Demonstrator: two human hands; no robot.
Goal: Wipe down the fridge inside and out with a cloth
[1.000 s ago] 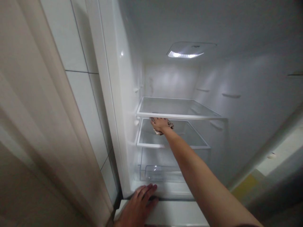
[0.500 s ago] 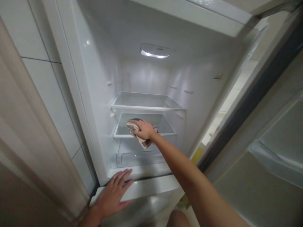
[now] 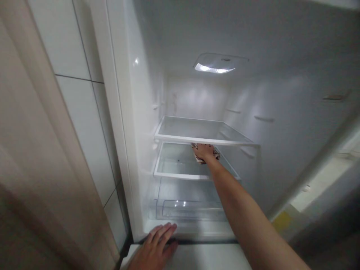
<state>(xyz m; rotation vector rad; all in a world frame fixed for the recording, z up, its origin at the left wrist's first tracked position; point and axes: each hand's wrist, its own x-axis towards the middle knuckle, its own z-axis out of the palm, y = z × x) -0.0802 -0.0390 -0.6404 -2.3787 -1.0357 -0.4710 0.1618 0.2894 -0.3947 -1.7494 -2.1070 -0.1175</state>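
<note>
My right hand (image 3: 204,151) reaches deep into an open white fridge and presses a patterned cloth (image 3: 215,154) on the lower glass shelf (image 3: 174,168), just under the front rim of the upper glass shelf (image 3: 197,139). The fingers are partly hidden by that upper rim and are closed on the cloth. My left hand (image 3: 154,246) lies flat with fingers spread on the white ledge (image 3: 205,255) at the bottom front of the fridge compartment.
A clear plastic drawer (image 3: 185,208) sits below the shelves. A lit lamp (image 3: 215,67) glows in the fridge ceiling. White tiled wall (image 3: 81,86) and a beige curtain (image 3: 33,150) stand at left. The fridge door edge (image 3: 323,176) is at right.
My right hand moved with the cloth from the front left of the lower shelf to farther back and right, under the upper shelf. The view swung back closer to the fridge.
</note>
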